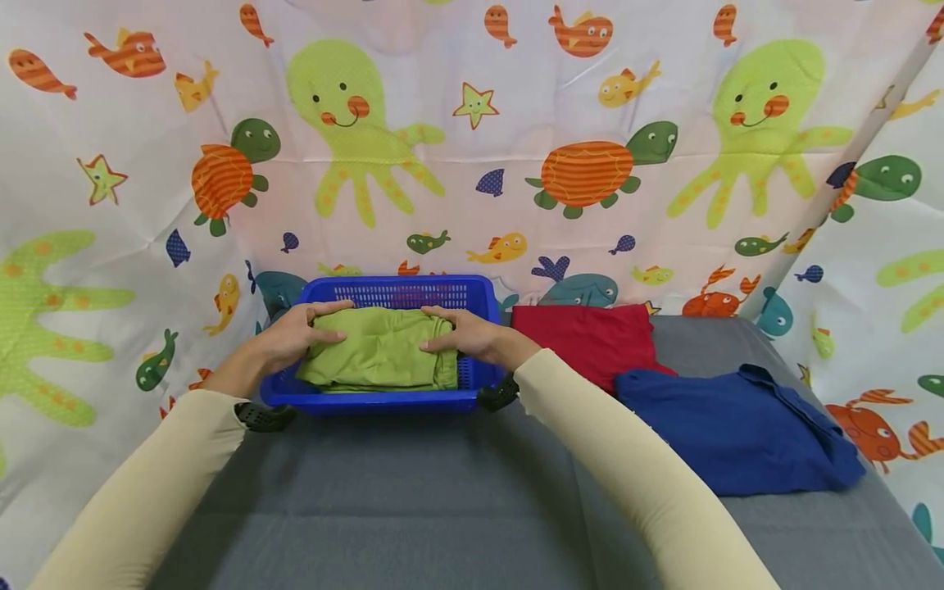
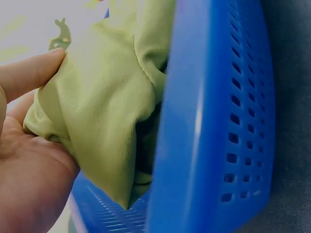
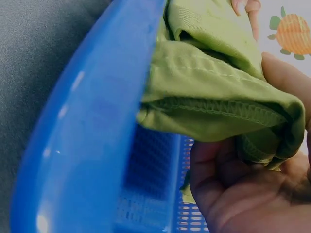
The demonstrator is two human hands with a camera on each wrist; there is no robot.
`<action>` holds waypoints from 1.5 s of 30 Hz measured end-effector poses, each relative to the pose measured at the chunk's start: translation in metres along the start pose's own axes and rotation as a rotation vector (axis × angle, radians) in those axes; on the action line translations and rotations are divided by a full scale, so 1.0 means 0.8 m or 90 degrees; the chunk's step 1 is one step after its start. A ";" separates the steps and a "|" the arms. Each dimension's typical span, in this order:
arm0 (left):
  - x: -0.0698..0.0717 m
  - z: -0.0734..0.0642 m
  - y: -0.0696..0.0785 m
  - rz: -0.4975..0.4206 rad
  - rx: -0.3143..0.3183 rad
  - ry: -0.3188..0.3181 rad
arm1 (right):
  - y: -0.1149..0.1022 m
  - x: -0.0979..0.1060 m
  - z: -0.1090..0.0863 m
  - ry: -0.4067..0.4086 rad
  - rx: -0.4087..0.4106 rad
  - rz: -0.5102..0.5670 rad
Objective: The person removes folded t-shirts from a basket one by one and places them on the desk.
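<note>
A folded lime-green garment with stitched seams lies within the rim of a blue plastic basket. My left hand grips its left end, thumb on top and fingers beneath, as the left wrist view shows. On the opposite end my right hand holds the cloth the same way; the fingers curl under the hemmed edge in the right wrist view. Below the cloth, the perforated basket wall and part of its floor show in that view.
Right of the basket lies a folded red garment, with a folded blue garment overlapping its near corner. Everything stands on a grey cloth-covered surface. A white curtain with sea-animal prints encloses the back and both sides.
</note>
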State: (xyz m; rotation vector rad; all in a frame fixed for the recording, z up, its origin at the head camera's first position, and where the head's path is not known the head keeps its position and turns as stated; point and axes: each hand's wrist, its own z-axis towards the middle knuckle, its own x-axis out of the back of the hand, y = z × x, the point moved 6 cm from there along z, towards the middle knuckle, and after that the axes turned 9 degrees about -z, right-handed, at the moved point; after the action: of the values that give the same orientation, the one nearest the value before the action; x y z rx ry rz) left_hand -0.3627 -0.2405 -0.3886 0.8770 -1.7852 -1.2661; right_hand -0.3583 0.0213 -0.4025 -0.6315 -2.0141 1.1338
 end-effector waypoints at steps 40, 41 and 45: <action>-0.027 -0.041 0.109 0.068 -0.041 0.029 | -0.059 0.070 -0.096 0.041 0.148 0.006; -0.030 -0.042 0.111 0.065 -0.044 0.027 | -0.059 0.072 -0.099 0.046 0.152 0.001; -0.045 -0.044 0.117 0.047 -0.052 0.028 | -0.054 0.077 -0.114 0.064 0.159 -0.024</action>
State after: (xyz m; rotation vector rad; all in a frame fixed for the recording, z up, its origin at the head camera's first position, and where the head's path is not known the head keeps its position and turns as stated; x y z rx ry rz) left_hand -0.3247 -0.1993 -0.2986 0.7798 -1.7037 -1.2539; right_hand -0.3272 0.0903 -0.3113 -0.5096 -1.7578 1.2790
